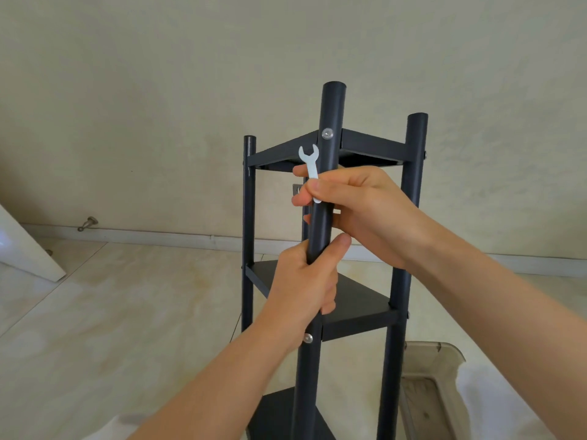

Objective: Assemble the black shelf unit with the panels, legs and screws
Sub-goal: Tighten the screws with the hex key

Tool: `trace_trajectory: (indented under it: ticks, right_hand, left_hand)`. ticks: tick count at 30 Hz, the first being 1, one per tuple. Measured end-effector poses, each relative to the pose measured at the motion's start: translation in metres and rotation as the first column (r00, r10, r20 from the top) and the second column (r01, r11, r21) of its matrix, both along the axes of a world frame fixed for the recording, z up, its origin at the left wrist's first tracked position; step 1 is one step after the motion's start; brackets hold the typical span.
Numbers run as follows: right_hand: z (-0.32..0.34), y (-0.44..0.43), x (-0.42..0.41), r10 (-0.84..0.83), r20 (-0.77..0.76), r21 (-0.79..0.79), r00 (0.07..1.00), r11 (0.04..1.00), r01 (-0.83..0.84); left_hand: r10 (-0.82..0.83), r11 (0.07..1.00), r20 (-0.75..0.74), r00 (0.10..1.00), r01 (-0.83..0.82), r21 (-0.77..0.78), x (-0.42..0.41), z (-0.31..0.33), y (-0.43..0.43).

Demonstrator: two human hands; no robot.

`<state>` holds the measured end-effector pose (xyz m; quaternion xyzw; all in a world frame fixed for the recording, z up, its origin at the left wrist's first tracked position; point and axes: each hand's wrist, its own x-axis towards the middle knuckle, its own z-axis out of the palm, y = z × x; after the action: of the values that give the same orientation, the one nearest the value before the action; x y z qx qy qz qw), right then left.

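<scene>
**Left hand (303, 281) wraps the front leg (330, 115); right hand (362, 211) pinches a wrench (309, 163)**

Right fingertips curl round the far side of the leg and are mostly hidden behind it. The back leg is almost wholly covered by the front leg and both hands. The shelf unit (413, 185) stands upright at centre, its feet cut off at 6 o'clock and its bottom panel (279, 411) only partly shown. The left forearm rises from 7 o'clock, thumb pressed on the leg, fist just above a screw (307, 337). The right forearm enters from 4 o'clock; thumb and forefinger hold the wrench upright, its open end near the top screw (327, 133), not touching. A bin (444, 360) at 5 o'clock is cropped.
</scene>
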<state>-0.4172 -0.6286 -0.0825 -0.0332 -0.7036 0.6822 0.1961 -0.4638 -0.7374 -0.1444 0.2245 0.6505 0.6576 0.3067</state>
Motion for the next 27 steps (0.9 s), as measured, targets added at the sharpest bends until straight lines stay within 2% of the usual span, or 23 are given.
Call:
trace_trajectory:
  ticks: [6,9,13,17,22,27]
  right_hand:
    - [0.001,-0.003,-0.003,0.010,-0.005,0.051,1.000,0.999,-0.010]
    - [0.001,0.001,-0.005,0.000,0.068,0.170,0.998,0.985,-0.011]
    - [0.004,0.017,0.000,0.006,0.187,0.222,0.982,0.974,-0.048]
    - [0.005,0.038,0.007,-0.116,0.255,0.308,0.960,0.951,0.034]
    - [0.002,0.048,0.011,-0.216,0.422,0.371,0.881,0.927,0.050]
    - [-0.005,0.040,-0.002,-0.312,0.396,0.347,0.864,0.922,0.174]
  left_hand:
    - [0.005,1.000,0.079,0.997,-0.006,0.005,0.003,0.001,-0.005]
    - [0.027,1.000,0.091,0.995,-0.026,-0.013,0.001,-0.003,-0.006]
    - [0.032,0.999,0.097,0.995,-0.029,-0.035,0.002,-0.007,-0.007]
    - [0.033,0.999,0.097,0.995,-0.029,-0.039,0.000,-0.009,-0.009]
    - [0.050,0.998,0.083,0.995,-0.047,-0.042,-0.002,-0.009,-0.007]
    - [0.059,0.998,0.074,0.995,-0.057,-0.034,0.001,-0.008,-0.007]
